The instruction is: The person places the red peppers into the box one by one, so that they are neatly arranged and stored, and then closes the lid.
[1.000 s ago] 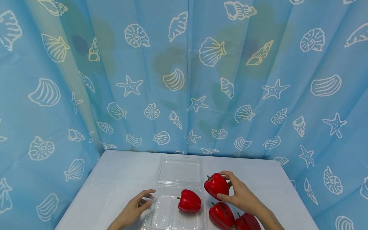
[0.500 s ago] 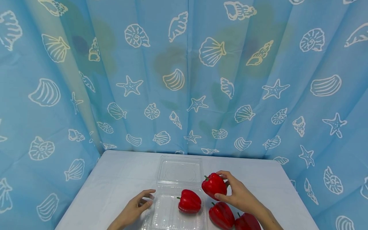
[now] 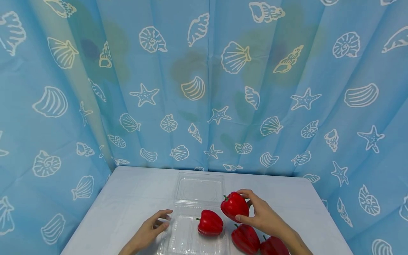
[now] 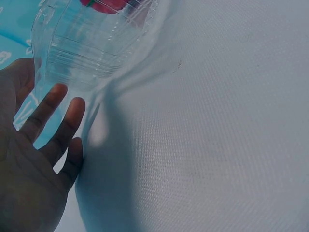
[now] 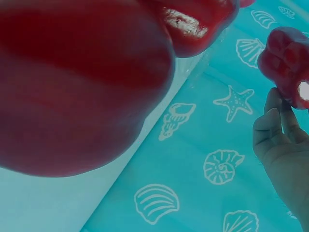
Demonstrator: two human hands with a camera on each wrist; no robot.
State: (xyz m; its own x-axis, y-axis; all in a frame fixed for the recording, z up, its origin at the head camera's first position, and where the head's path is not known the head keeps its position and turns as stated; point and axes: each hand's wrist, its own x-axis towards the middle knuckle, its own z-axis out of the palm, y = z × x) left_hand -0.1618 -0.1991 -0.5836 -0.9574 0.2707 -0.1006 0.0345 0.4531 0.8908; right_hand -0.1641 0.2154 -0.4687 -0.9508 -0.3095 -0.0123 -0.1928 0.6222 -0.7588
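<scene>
In the head view my right hand grips a red bell pepper with a green stem, raised beside the right rim of a clear plastic clamshell box. Another red bell pepper lies inside the box's base. The lid is folded back, away from me. My left hand is at the box's left side, fingers loosely bent and holding nothing. The left wrist view shows its fingers close to the box wall; whether they touch it I cannot tell.
Two more red bell peppers, one nearer the box and one farther right, lie on the white table below my right hand. A blue shell-patterned curtain hangs behind the table and at both sides.
My right hand has carried its bell pepper slightly leftward, closer to the box. The left hand and the other bell peppers have stayed where they were.
</scene>
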